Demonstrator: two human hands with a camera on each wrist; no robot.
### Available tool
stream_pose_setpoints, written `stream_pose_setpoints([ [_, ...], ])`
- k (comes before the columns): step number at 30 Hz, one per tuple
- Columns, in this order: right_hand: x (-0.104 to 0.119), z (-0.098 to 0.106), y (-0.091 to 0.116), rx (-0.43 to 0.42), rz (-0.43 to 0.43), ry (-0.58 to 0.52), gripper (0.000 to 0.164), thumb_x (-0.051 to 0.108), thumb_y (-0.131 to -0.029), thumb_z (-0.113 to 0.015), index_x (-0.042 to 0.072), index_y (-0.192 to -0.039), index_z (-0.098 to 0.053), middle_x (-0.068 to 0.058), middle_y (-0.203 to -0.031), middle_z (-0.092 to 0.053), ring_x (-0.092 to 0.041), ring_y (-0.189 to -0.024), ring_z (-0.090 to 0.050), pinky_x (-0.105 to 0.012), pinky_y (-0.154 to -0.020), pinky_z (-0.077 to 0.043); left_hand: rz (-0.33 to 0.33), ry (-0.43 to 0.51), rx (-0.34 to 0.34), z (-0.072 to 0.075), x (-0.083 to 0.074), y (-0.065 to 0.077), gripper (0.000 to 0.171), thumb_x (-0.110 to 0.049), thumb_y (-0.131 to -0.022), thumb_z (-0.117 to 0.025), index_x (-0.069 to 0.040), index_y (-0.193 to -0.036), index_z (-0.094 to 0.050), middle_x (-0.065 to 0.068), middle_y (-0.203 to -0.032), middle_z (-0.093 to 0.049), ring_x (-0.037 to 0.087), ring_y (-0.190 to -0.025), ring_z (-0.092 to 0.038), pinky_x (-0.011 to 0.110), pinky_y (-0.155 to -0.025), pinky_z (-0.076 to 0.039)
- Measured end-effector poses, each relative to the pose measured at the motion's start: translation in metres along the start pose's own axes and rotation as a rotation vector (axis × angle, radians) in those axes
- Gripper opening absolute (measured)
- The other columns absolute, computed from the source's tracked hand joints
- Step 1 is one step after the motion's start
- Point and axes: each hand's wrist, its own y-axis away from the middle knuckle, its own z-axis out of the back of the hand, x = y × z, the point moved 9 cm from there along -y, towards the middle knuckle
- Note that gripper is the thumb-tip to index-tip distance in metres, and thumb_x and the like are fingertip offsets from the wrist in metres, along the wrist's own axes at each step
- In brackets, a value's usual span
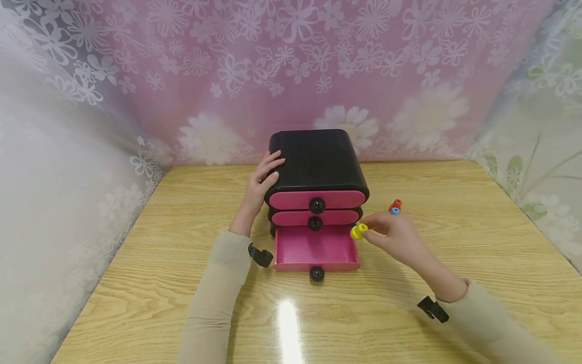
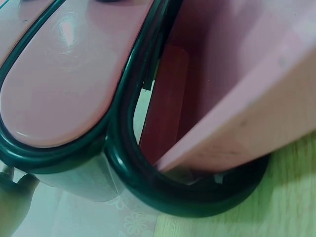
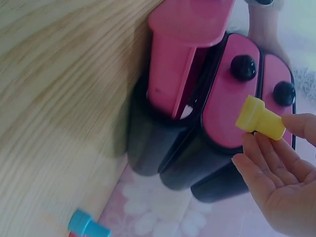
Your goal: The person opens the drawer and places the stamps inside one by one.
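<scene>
A black drawer unit [image 1: 313,156] with three pink drawers stands on the table; its bottom drawer [image 1: 317,245] is pulled out, and the bare pink floor shows. My left hand [image 1: 263,177] rests against the unit's upper left side, fingers over the top edge. In the left wrist view, part of that hand [image 2: 15,202] shows at the lower left corner. Between thumb and fingertips, my right hand [image 1: 393,235] pinches a small yellow stamp-like plastic piece [image 3: 259,118] with a wide round end and narrower stem. It is at the open drawer's right side, above it.
A red piece [image 1: 397,203] and a blue piece [image 1: 395,211] of similar shape lie on the wooden table [image 1: 182,283], right of the unit. Black round knobs [image 1: 317,274] stick out from the drawer fronts. A flowered pink curtain [image 1: 254,76] hangs behind.
</scene>
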Motion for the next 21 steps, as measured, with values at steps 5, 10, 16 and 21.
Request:
stream_pose_setpoints([
  [5, 0.008, -0.015, -0.003, 0.028, -0.009, -0.054, 0.021, 0.005, -0.076, -0.065, -0.001, -0.096, -0.065, -0.008, -0.090, -0.064, -0.025, -0.084, -0.062, -0.036, -0.075, -0.049, -0.014, 0.012, 0.011, -0.001, -0.002, 0.000, 0.070, -0.048, -0.083, -0.052, 0.012, -0.120, -0.048, 0.018, -0.136, -0.034, 0.026, -0.133, -0.009, 0.038, -0.104, -0.013],
  [10, 0.018, -0.030, -0.007, 0.065, 0.014, -0.099, 0.019, 0.002, -0.075, -0.065, -0.001, -0.094, -0.065, -0.006, -0.087, -0.063, -0.021, -0.080, -0.061, -0.037, -0.075, -0.049, -0.023, 0.026, 0.015, -0.002, -0.008, 0.001, 0.046, -0.021, -0.090, -0.049, 0.014, -0.119, -0.047, 0.022, -0.136, -0.033, 0.029, -0.133, -0.008, 0.038, -0.105, -0.013],
  [16, 0.028, -0.044, -0.012, 0.106, 0.011, -0.079, 0.021, 0.005, -0.075, -0.065, 0.002, -0.096, -0.066, -0.005, -0.088, -0.064, -0.018, -0.078, -0.060, -0.032, -0.068, -0.050, -0.028, -0.002, 0.020, -0.006, -0.025, 0.001, 0.034, 0.006, -0.085, -0.041, 0.019, -0.117, -0.044, 0.029, -0.134, -0.030, 0.037, -0.131, -0.007, 0.041, -0.104, -0.012],
  [21, 0.035, -0.054, -0.014, 0.109, 0.006, -0.040, 0.021, 0.010, -0.075, -0.066, 0.008, -0.095, -0.067, 0.000, -0.088, -0.065, -0.014, -0.075, -0.056, -0.026, -0.060, -0.046, -0.023, -0.017, 0.019, -0.008, -0.033, 0.002, 0.035, 0.009, -0.084, -0.039, 0.021, -0.117, -0.043, 0.032, -0.133, -0.029, 0.039, -0.130, -0.006, 0.042, -0.104, -0.012],
])
